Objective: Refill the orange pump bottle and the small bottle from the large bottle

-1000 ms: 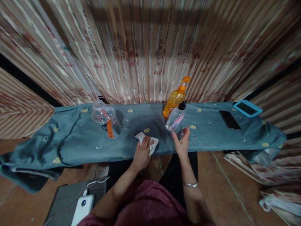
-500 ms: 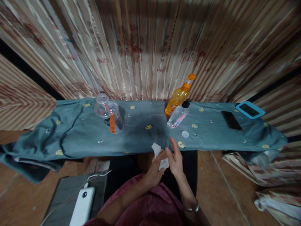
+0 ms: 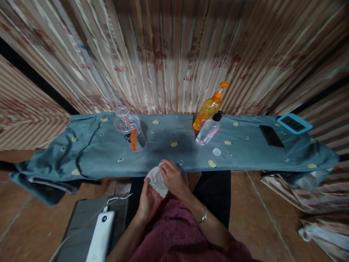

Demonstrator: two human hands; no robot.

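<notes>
White cloth (image 3: 157, 179) | between both hands | left hand (image 3: 148, 198) grips below | right hand (image 3: 172, 177) presses on top

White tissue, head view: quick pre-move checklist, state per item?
1. White tissue held: ok, it sits between the left hand and right hand, in front of the table's near edge.
2. Both hands in view: ok.
3. Clear bottle upright with black cap on: ok, beside the orange pump bottle.
4. Small white disc on the blue cloth: ok, lying apart from the bottles.
5. Plastic jar closed: cannot tell.
6. Tissue wet or dry: cannot tell.
</notes>
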